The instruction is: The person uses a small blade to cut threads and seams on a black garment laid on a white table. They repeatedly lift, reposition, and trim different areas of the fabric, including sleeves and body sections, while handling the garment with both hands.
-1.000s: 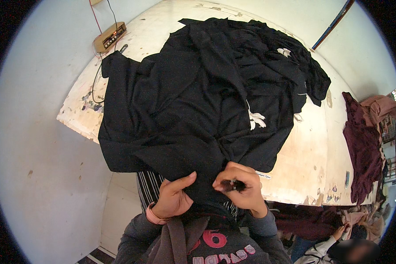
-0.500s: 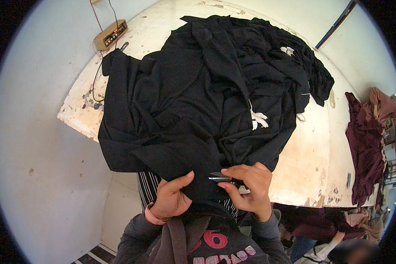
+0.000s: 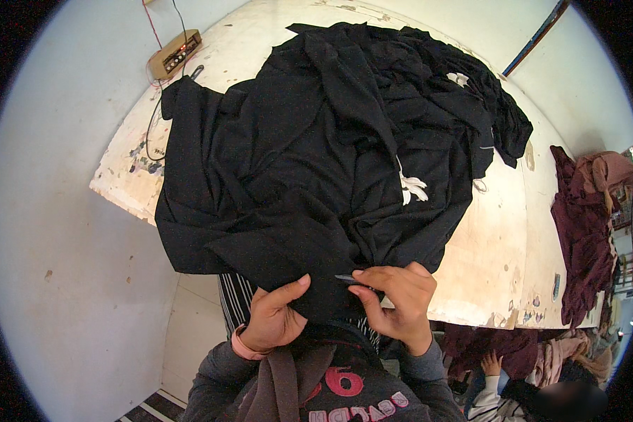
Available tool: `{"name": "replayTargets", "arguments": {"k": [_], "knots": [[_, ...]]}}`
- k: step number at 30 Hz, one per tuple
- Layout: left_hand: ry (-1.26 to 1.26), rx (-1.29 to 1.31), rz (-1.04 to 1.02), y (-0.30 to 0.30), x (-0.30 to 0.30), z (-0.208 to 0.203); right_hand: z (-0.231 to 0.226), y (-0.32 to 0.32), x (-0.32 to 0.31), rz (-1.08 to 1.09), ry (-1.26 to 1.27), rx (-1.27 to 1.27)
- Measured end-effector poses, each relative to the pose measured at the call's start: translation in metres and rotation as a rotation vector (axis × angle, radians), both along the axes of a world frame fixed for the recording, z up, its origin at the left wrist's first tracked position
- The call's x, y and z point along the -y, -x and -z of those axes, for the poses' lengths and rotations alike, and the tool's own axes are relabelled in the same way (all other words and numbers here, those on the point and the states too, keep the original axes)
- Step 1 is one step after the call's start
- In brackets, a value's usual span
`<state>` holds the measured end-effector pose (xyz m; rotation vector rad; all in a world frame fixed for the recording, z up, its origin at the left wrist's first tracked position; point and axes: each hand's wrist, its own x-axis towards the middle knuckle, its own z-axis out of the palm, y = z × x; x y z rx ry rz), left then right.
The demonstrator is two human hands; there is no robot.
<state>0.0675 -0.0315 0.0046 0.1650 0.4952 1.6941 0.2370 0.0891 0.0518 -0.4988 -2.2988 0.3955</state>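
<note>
A large black cloth (image 3: 288, 141) lies crumpled over the table, and its near edge hangs down toward my lap. My left hand (image 3: 277, 316) grips that near edge, thumb stretched along the top and the other fingers hidden beneath. Close to its right, my right hand (image 3: 399, 301) pinches small thread snips (image 3: 345, 278) between thumb and fingers. The blade tips point left over the black cloth and look pressed together. Most of the snips' body is hidden by my fingers.
The pale, worn table (image 3: 485, 267) carries a brown box with knobs (image 3: 176, 54) and a cable at far left. White tassel-like bits (image 3: 413, 188) lie on the cloth. Maroon fabric (image 3: 582, 239) is heaped at the right. Another person's hand (image 3: 491, 363) shows at lower right.
The snips' blades were spread apart before and are now closed together. My left hand keeps its grip on the cloth. The other person at lower right has moved an arm leftward.
</note>
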Motion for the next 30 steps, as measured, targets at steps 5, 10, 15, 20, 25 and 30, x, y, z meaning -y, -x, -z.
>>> {"name": "replayTargets", "arguments": {"k": [5,10,15,20,25,30], "knots": [[-0.104,0.071,0.009,-0.002,-0.001,-0.004,-0.005,0.004,0.006,-0.022,0.12,-0.092],[-0.118,0.038,0.064,-0.002,0.006,0.012,0.012,0.002,-0.002,-0.144,0.079,-0.093],[-0.189,-1.343,-0.123,0.004,0.017,0.035,0.014,0.015,0.011,0.047,0.422,-0.28],[-0.067,-1.178,-0.114,0.0,0.02,0.039,0.0,0.027,0.019,0.018,0.297,-0.13],[-0.19,-1.38,-0.151,-0.002,0.022,0.045,-0.011,0.04,0.023,-0.003,0.147,-0.036],[-0.211,-1.607,-0.157,0.002,0.024,0.045,-0.013,0.046,0.024,0.023,0.106,-0.049]]}}
